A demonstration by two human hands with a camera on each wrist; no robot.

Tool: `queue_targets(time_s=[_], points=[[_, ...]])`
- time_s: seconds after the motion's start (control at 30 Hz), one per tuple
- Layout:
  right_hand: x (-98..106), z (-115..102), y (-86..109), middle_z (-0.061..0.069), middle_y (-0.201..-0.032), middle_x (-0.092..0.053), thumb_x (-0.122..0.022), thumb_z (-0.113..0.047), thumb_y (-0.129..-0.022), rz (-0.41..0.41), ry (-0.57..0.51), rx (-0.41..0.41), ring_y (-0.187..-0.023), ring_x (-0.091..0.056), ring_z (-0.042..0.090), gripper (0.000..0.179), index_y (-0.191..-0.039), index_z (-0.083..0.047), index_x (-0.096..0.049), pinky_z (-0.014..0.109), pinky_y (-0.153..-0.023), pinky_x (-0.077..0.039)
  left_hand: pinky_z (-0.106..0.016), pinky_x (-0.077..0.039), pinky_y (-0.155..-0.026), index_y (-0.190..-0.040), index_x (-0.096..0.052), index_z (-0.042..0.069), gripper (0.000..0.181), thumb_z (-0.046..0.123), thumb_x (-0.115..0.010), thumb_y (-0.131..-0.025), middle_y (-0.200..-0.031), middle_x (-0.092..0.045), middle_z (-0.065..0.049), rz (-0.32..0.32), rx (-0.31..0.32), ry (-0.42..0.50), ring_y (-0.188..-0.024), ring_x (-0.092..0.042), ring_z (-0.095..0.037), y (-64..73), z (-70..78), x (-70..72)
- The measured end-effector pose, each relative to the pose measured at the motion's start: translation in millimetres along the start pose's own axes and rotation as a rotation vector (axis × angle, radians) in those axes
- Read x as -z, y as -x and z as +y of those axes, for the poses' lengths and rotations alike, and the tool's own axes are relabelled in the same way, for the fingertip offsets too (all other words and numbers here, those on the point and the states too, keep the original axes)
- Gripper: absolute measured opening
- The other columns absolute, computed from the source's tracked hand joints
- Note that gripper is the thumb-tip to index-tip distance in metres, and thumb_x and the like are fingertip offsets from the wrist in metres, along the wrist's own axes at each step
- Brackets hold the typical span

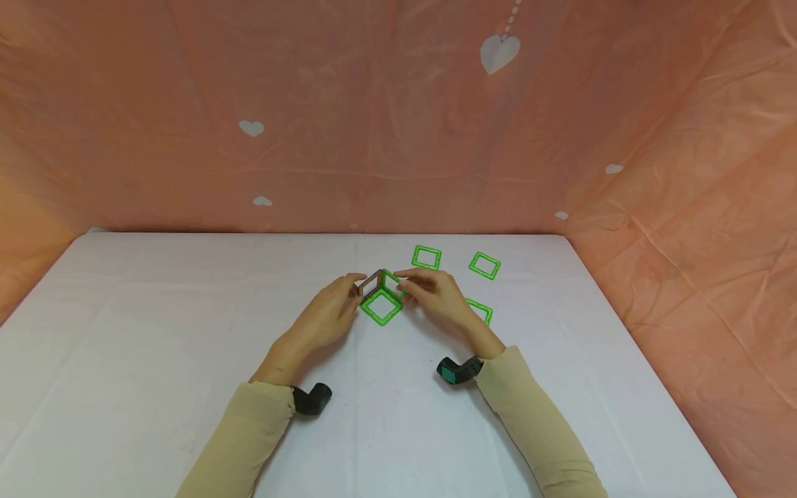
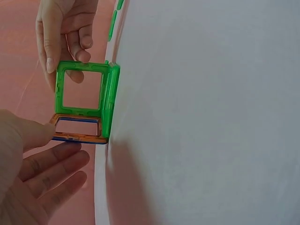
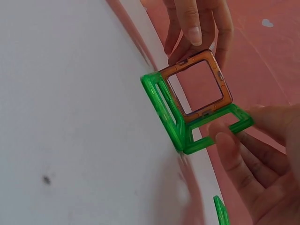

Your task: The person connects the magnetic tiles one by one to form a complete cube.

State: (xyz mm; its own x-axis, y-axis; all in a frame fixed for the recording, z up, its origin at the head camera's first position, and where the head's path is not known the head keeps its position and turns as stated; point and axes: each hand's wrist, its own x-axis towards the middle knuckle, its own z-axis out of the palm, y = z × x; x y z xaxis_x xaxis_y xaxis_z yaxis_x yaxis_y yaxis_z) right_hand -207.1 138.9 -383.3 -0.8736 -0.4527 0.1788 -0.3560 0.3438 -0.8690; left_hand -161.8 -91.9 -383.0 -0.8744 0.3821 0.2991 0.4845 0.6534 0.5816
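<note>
Three square magnetic tiles meet at a corner between the two hands. A green base tile [image 1: 371, 315] lies on the white table, with a green upright tile [image 2: 59, 91] and an orange upright tile with a blue edge [image 3: 220, 77] standing on it. My left hand [image 1: 328, 311] pinches the orange tile by its outer side between thumb and fingers. On the other side, my right hand [image 1: 442, 294] pinches the green upright tile, its thumb across the frame in the right wrist view. The two upright tiles touch along one edge.
Loose green tiles lie flat on the white table [image 1: 156, 332]: one back tile [image 1: 427, 247], one farther right [image 1: 488, 256], and one partly hidden tile [image 1: 479, 303] behind the right wrist. An orange cloth [image 1: 373, 124] with white hearts hangs behind the table and at its sides.
</note>
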Motion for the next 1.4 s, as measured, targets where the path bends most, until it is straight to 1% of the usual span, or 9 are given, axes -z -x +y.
queue_targets(time_s=[0.1,0.17,0.33,0.53,0.67,0.9,1.13,1.3,1.4], points=[[0,-1,-0.4,0.02,-0.1,-0.071,-0.056,-0.01,-0.097,-0.004,-0.011,-0.001,-0.078,-0.068,0.031,0.027,-0.12,-0.002,-0.065,0.039,-0.069,-0.057,-0.043,-0.05,-0.08,-0.13,-0.048,-0.007,0.035,0.004,-0.051,-0.097,-0.099,-0.063,-0.015,0.008,-0.004,0.008,-0.088,-0.06,-0.026,-0.4,0.0,-0.3],[0,0,-0.6,0.02,-0.1,-0.071,-0.057,-0.011,-0.097,-0.009,-0.01,0.022,-0.077,-0.068,0.03,0.027,-0.12,-0.002,-0.065,0.039,-0.069,-0.057,-0.042,-0.05,-0.079,-0.13,-0.048,-0.006,0.034,0.005,-0.049,-0.098,-0.096,-0.062,-0.014,0.012,-0.005,0.014,-0.085,-0.058,-0.024,-0.8,0.2,-0.4],[0,5,-1.0,0.02,-0.1,-0.071,-0.057,-0.01,-0.096,-0.012,0.003,0.1,-0.076,-0.068,0.023,0.027,-0.119,0.0,-0.065,0.027,-0.067,-0.055,-0.04,-0.048,-0.078,-0.131,-0.048,-0.006,0.034,0.006,-0.047,-0.1,-0.09,-0.061,-0.009,0.007,-0.002,0.024,-0.08,-0.056,-0.02,-1.4,-0.2,-1.3],[0,4,-1.4,0.021,-0.106,-0.07,-0.056,-0.01,-0.096,-0.019,0.001,0.067,-0.083,-0.068,0.029,0.028,-0.122,-0.001,-0.064,0.027,-0.073,-0.055,-0.038,-0.048,-0.075,-0.133,-0.047,-0.005,0.035,0.009,-0.046,-0.1,-0.093,-0.061,-0.01,-0.006,0.016,0.018,-0.079,-0.055,-0.018,-2.4,-0.3,-2.8],[-1,-3,-0.1,0.024,-0.105,-0.069,-0.055,-0.006,-0.096,-0.009,0.034,0.059,-0.085,-0.067,0.035,0.028,-0.122,0.003,-0.063,0.026,-0.075,-0.053,-0.04,-0.049,-0.079,-0.135,-0.045,-0.005,0.038,0.012,-0.045,-0.101,-0.103,-0.06,-0.015,-0.003,0.031,0.017,-0.087,-0.058,-0.022,-2.3,-0.4,-3.1],[-2,-30,5.5,0.031,-0.102,-0.066,-0.051,0.003,-0.095,-0.006,0.075,0.083,-0.086,-0.066,0.042,0.027,-0.119,0.012,-0.06,0.025,-0.076,-0.052,-0.049,-0.045,-0.097,-0.141,-0.041,-0.003,0.046,0.019,-0.047,-0.101,-0.123,-0.056,-0.022,-0.002,0.04,0.039,-0.112,-0.057,-0.034,-2.1,-3.5,-1.6],[-7,-5,-4.0,0.027,-0.105,-0.067,-0.051,0.001,-0.097,0.017,0.03,0.059,-0.086,-0.066,0.037,0.027,-0.121,0.005,-0.063,0.035,-0.078,-0.055,-0.05,-0.043,-0.101,-0.144,-0.038,-0.001,0.052,0.021,-0.052,-0.1,-0.129,-0.054,-0.022,-0.03,0.024,0.087,-0.116,-0.055,-0.035,-3.4,-5.7,1.4],[-9,1,-7.7,0.022,-0.108,-0.067,-0.049,-0.001,-0.098,0.019,0.032,0.04,-0.089,-0.066,0.028,0.029,-0.122,-0.002,-0.065,0.031,-0.078,-0.055,-0.05,-0.042,-0.101,-0.145,-0.038,0.0,0.053,0.021,-0.054,-0.099,-0.132,-0.052,-0.022,-0.051,0.023,0.137,-0.118,-0.054,-0.036,-5.4,-7.5,3.7],[-10,1,-8.9,0.021,-0.109,-0.066,-0.047,0.001,-0.098,0.012,0.024,0.025,-0.092,-0.065,0.026,0.03,-0.123,-0.003,-0.064,0.03,-0.079,-0.054,-0.052,-0.042,-0.101,-0.144,-0.038,0.0,0.053,0.02,-0.055,-0.098,-0.133,-0.052,-0.023,-0.06,0.024,0.157,-0.119,-0.054,-0.037,-5.6,-8.4,4.4]])
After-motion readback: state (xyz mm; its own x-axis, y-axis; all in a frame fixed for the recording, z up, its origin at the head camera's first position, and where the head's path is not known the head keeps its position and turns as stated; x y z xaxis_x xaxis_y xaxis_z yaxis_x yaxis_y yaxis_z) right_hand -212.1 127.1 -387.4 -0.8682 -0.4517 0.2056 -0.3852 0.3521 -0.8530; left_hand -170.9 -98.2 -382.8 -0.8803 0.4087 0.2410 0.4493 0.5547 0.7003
